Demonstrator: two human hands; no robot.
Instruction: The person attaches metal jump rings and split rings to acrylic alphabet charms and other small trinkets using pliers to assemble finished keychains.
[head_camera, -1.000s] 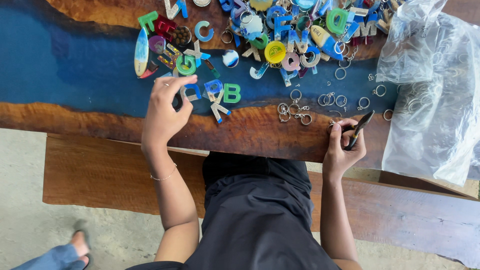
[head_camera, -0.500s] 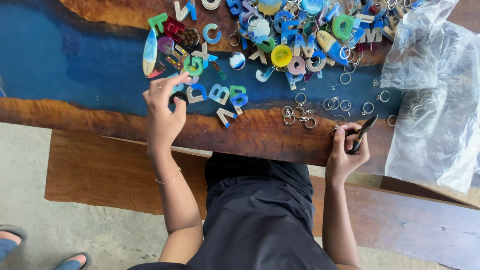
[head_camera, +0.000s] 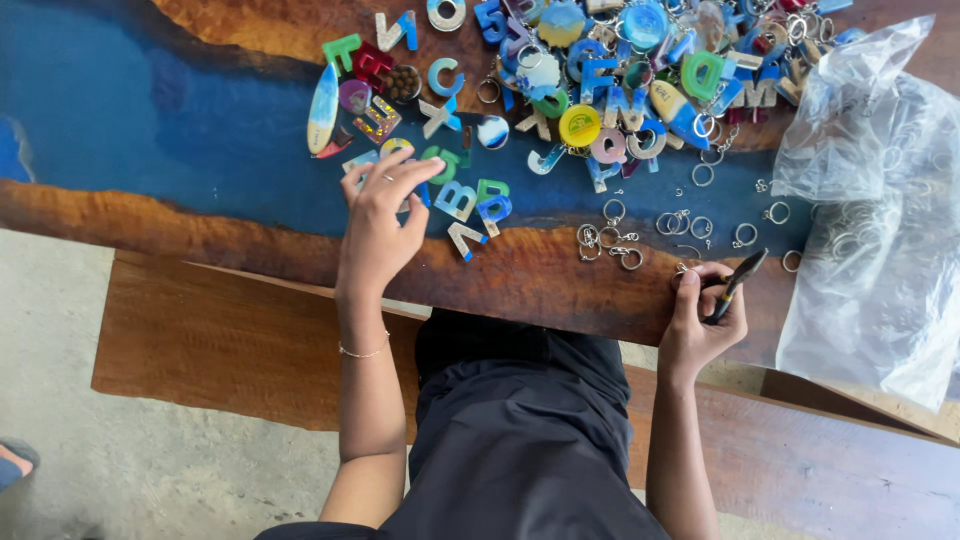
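Pliers (head_camera: 733, 286) sit clenched in my right hand (head_camera: 700, 320) at the table's (head_camera: 540, 275) near edge — beside loose key rings (head_camera: 610, 240). My left hand (head_camera: 380, 220), fingers spread, touches resin letter charms (head_camera: 455, 198) (blue band) — plastic bag (head_camera: 880, 220) well right.

Letter pile (head_camera: 600, 60) cut by top edge — foot (head_camera: 12, 462) too.

The light is soft and bright, like daytime. Shadows are faint. The plastic bag (head_camera: 880, 200) far right of the fingers shines white with glare. The table (head_camera: 150, 130) gleams a little. Everything looks sharp, with slight bending at the edges.
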